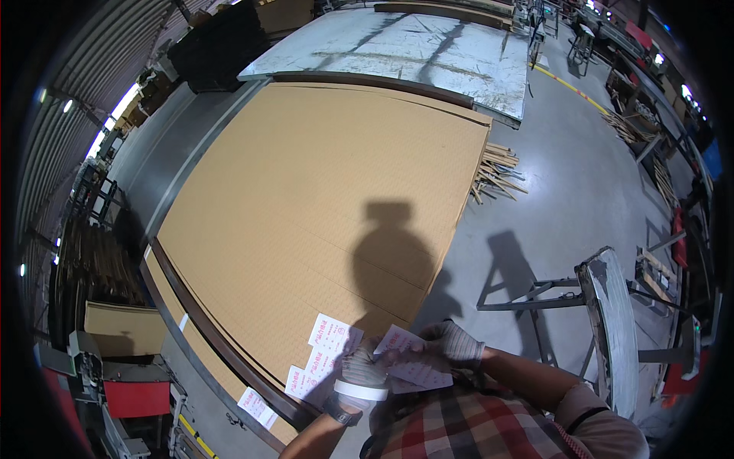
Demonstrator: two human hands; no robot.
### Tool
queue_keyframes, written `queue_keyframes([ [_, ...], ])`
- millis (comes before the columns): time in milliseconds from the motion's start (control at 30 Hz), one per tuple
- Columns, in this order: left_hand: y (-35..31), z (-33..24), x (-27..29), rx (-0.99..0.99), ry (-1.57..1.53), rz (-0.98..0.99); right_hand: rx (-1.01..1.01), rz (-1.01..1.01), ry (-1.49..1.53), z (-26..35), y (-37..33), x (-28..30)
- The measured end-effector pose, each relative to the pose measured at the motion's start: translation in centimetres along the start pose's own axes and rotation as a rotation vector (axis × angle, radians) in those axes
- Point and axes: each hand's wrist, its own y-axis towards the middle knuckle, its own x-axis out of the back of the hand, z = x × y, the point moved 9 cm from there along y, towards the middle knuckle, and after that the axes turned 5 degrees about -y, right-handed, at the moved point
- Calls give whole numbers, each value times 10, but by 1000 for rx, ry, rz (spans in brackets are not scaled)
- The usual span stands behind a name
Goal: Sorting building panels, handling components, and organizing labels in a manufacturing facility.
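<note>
Both my hands wear pale work gloves and are close together at the near edge of a large brown cardboard sheet (306,176). A white paper label with red print (396,337) is pinched between my left hand (364,366) and my right hand (456,343). Below it, more white labels (422,374) hang from the fingers, partly hidden by the hands. Several similar labels (329,333) lie on the cardboard just left of my left hand. Another label (256,406) rests farther left, beyond a dark brown bar (222,352).
A metal stand with a worn panel (609,321) is close on my right. Thin strips (498,170) stick out beside the cardboard's right edge. Beyond its far edge is a scuffed pale table (397,46). Red-panelled equipment (138,398) stands at the lower left.
</note>
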Motion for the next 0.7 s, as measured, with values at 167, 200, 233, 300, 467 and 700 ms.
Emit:
queue_keyframes([
  [167, 6, -2, -5, -122, 313, -24, -16, 76, 150, -2, 1, 1],
  [200, 2, -12, -11, -289, 636, -73, -60, 74, 185, -3, 1, 1],
  [233, 3, -19, -16, -392, 645, -120, -104, 71, 221, -5, 1, 2],
  [300, 1, -26, -22, -433, 727, -152, -101, 69, 188, -2, 3, 7],
  [467, 6, -26, -14, -421, 305, -78, -87, 112, 272, 1, 8, 11],
  [700, 9, -56, -27, -611, 823, -115, -44, 101, 216, -1, 18, 20],
])
